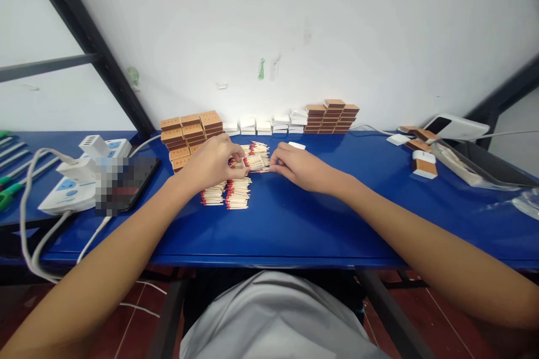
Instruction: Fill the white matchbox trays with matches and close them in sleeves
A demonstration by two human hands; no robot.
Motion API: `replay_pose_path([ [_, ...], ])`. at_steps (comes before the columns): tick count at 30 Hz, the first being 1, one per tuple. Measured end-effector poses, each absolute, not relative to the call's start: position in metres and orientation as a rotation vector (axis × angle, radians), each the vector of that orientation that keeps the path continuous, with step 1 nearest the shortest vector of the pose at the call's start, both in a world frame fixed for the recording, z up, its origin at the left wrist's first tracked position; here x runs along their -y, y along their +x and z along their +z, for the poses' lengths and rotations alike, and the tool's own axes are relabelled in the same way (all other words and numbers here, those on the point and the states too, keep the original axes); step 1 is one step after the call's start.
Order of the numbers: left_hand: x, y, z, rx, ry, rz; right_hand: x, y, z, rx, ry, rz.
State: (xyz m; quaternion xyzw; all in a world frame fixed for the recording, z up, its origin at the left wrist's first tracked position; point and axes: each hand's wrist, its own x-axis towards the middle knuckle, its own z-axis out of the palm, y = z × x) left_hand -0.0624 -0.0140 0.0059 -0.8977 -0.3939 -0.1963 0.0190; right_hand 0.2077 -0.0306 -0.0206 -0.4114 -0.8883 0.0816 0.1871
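Observation:
Above the loose matches, my left hand (215,160) pinches a small white matchbox tray (255,163) with matchsticks lying in it. My right hand (302,167) is just beyond the tray's right end, its fingers pressed together; whatever they hold, if anything, is too small to make out. Bundles of red-tipped matches (238,195) lie below and behind the tray, heads mostly to the left. Part of these bundles is hidden by my left hand. Just behind my right hand a white tray (297,146) lies on the blue table (290,230).
Brown matchboxes (191,126) are stacked back left, and another stack (332,118) stands against the wall. Between them is a row of white trays (263,127). A power strip (69,193) and phone (137,182) lie left. Loose matchboxes (424,167) and a white device (457,126) lie right.

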Motion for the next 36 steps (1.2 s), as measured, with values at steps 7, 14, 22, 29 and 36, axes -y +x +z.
replay_pose_path([
  [7,0.023,-0.053,0.006,1.169,-2.860,-0.611,0.034,0.197,-0.018,2.411,-1.170,0.130],
  [14,0.027,-0.049,0.003,1.088,-2.922,-0.682,0.040,0.192,-0.018,2.431,-1.185,0.113],
  [22,0.017,-0.062,0.009,1.170,-2.835,-0.686,0.036,0.197,-0.018,2.394,-1.192,0.075],
  [29,0.010,-0.069,0.009,1.150,-2.786,-0.693,0.028,0.196,-0.031,2.509,-1.202,0.135],
  [36,0.010,-0.067,0.009,1.168,-2.782,-0.665,0.030,0.193,-0.031,2.544,-1.289,0.177],
])
